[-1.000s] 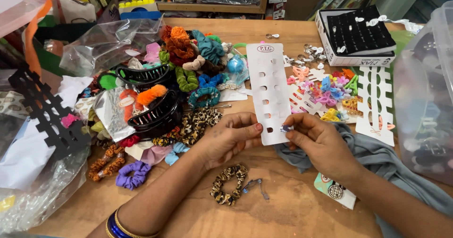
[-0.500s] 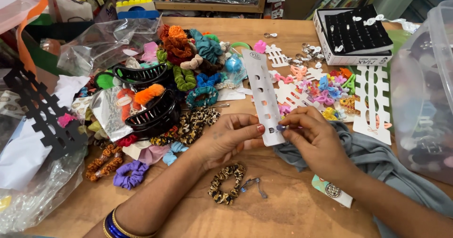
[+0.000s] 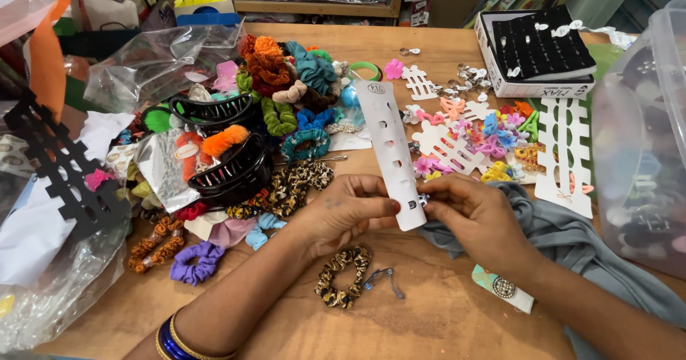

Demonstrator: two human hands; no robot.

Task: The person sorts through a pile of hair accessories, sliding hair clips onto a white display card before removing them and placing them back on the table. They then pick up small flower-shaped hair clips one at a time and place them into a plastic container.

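My left hand (image 3: 341, 211) grips the lower end of a long white card with holes (image 3: 386, 142), held upright and tilted away over the wooden table (image 3: 443, 317). My right hand (image 3: 471, 216) pinches a small metal clip (image 3: 421, 201) against the card's lower right edge. A leopard-print scrunchie (image 3: 341, 276) lies on the table just below my hands, with a small blue clip (image 3: 382, 276) beside it.
A pile of coloured scrunchies and black claw clips (image 3: 236, 156) lies to the left. Small colourful hair clips on white cards (image 3: 479, 142) lie to the right, with a black tray box (image 3: 539, 49) behind. A grey cloth (image 3: 572, 238) and a clear plastic bin (image 3: 643, 131) sit at the right.
The white card has been lifted off the table and tilted up between both hands. My right hand has moved in to the card's lower edge with the small clip.
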